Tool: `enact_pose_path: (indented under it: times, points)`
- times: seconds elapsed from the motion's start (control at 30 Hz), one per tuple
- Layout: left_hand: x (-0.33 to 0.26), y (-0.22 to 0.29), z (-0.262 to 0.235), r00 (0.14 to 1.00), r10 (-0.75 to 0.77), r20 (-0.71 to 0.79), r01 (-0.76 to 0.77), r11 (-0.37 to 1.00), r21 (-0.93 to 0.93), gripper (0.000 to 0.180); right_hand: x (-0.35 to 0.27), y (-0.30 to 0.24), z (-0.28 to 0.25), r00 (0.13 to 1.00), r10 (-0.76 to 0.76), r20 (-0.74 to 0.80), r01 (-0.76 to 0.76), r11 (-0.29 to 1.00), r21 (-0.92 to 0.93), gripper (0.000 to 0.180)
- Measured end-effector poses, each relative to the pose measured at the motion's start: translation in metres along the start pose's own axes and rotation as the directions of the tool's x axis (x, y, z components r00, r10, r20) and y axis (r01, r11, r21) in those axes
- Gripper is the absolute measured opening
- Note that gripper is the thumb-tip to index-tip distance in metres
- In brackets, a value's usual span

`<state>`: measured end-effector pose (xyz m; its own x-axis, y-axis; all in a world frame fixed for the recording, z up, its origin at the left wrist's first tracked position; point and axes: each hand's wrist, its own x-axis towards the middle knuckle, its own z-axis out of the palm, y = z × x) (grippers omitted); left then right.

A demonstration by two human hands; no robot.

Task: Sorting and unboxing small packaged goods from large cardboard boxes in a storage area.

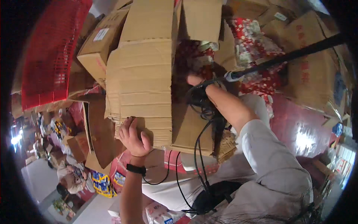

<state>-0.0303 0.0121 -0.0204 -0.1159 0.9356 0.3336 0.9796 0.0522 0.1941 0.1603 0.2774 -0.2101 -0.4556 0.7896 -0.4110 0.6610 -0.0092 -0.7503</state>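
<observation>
While the left hand [135, 137] grips the near edge of the big box's [140, 86] flap, the right hand [194, 80] reaches deep inside it, grip hidden, red packets [257, 48] stacked far right.

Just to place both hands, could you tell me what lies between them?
In the head view, the brown corrugated cardboard flap spans between left hand and right hand.

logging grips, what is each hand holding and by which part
Left hand grips the cardboard box flap by its lower edge; right hand reaches inside the box, grip hidden.
</observation>
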Motion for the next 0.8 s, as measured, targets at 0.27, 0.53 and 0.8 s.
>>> enact_pose_path:
  times: [0.27,0.53,0.8]
  points:
    - [-0.005,0.001,0.0,0.993,-0.033,0.111,0.033,0.999,0.004,0.052,0.042,0.071,0.113,0.966,-0.079,0.246,-0.04,0.894,0.446,0.045]
    - [-0.002,0.004,-0.002,0.982,-0.077,0.17,0.078,0.997,0.001,0.057,0.084,0.093,0.119,0.986,-0.012,0.165,-0.075,0.857,0.51,0.039]
    - [-0.003,0.004,-0.001,0.978,-0.053,0.201,0.035,0.995,0.092,0.057,0.1,0.083,0.155,0.99,0.011,0.138,-0.076,0.874,0.48,0.034]
